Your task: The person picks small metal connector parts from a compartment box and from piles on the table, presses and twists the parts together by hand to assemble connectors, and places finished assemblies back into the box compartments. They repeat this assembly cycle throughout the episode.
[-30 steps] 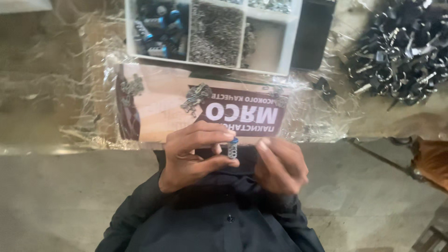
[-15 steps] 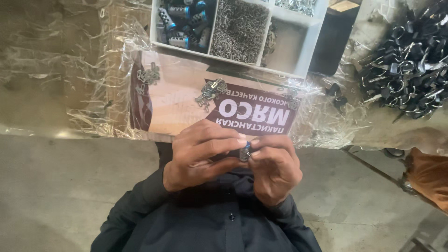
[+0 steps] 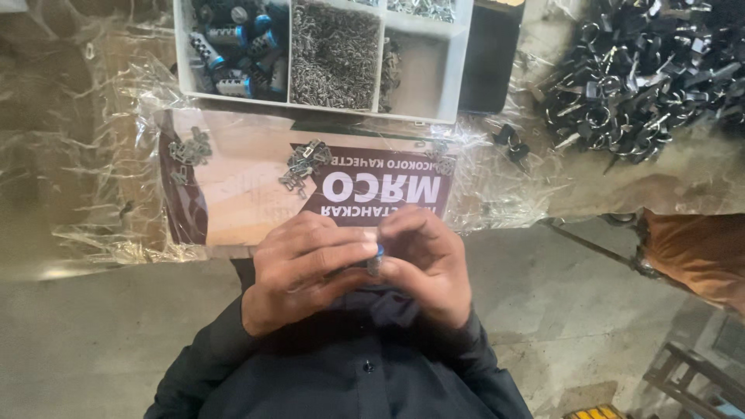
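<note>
My left hand and my right hand are pressed together close to my chest, above the table's near edge. Between their fingertips they pinch a small metal cylinder with a blue end; most of it is hidden by the fingers. On the table just beyond lies a printed card under clear plastic, with two small clusters of metal clips, one near its middle and another at its left.
A white compartment tray at the table's far side holds blue-tipped cylinders and small springs or pins. A big heap of black-and-metal parts lies at the right. An orange-brown object sits low right.
The view has drifted, so the tray and card sit a little more to the left. My hands have closed tighter around the small cylinder, which now shows less.
</note>
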Available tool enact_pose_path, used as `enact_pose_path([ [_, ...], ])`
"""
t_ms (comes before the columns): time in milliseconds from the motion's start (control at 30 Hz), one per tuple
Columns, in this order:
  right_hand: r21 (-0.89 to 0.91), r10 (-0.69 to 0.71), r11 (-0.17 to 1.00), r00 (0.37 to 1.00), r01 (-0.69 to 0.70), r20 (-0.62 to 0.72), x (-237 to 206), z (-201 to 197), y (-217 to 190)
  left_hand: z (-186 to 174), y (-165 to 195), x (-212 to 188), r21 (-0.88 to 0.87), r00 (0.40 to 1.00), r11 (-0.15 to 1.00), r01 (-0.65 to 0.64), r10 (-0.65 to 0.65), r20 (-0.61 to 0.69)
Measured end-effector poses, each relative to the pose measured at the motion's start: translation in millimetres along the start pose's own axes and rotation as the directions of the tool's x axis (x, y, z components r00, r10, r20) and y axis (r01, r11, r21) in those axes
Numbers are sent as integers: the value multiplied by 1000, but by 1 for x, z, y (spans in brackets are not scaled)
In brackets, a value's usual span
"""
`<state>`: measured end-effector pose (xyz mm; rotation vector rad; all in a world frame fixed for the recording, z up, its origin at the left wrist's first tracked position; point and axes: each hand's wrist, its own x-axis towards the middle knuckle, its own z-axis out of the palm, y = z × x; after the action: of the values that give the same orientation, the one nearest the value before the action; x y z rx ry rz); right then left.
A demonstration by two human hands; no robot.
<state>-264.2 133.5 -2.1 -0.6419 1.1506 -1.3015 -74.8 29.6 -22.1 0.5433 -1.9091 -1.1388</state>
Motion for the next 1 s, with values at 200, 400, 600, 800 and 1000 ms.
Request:
enact_pose_path([
  [200,172,108,976,984,-131,139,6,-5,12,-10,-1,-3,-133,1000,991,12,-13,-5],
  [400,-85,-46,995,989,59,142,25,33,23,-39,1,-19,-143,991,989,29,-47,-126],
  [600,-858,-332,75,824,509,460,54,108,34,-97,5,-60,-65,879,986,157,-169,-445],
  [800,-890,-259,-8,859,456,442,85,147,32,-118,7,-82,-70,818,981,179,-188,-543],
  [1000,-770,-403,-170,669,616,624,71,115,42,-111,8,-68,-76,863,979,190,-204,-461],
])
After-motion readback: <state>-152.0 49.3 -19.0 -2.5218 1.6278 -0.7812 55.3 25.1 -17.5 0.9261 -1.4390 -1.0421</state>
